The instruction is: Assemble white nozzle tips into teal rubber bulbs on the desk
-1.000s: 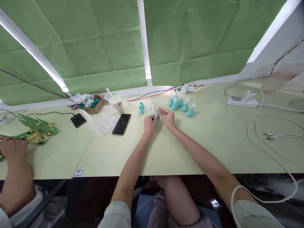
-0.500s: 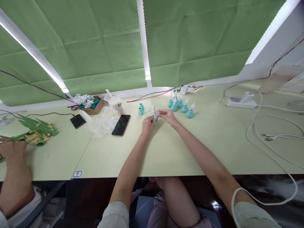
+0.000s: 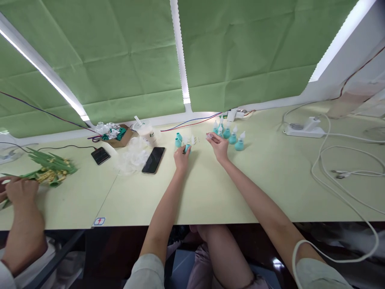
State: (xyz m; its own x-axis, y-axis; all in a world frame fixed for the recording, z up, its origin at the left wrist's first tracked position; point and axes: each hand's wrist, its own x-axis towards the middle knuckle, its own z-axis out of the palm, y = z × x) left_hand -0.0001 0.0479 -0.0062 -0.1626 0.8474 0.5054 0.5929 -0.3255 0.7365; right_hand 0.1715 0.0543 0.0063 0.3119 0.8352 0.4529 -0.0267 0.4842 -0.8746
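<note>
My left hand [image 3: 181, 159] is closed around a teal rubber bulb [image 3: 187, 148], its opening facing up, at the middle of the table. To its right, my right hand [image 3: 219, 145] pinches a small clear plastic piece [image 3: 209, 137], apart from the bulb. Two more open teal bulbs [image 3: 178, 141] stand just beyond my left hand. Small whitish plastic parts [image 3: 192, 140] lie between the hands. Behind and right of my right hand stand several teal bulbs with clear pointed tips [image 3: 239, 143], partly hidden by the fingers.
A phone [image 3: 153, 160], a crumpled clear plastic bag [image 3: 132, 155] and a drink cup [image 3: 146, 132] are on the left. Behind them sits a small cardboard box [image 3: 122, 139]. A power strip [image 3: 305, 130] with white cables lies right. At far left, another person's hand [image 3: 22, 190] holds green stems.
My hands have drawn apart. The left moved slightly left with the teal bulb, and the right moved right and up with the clear piece, which was at the bulb's opening before.
</note>
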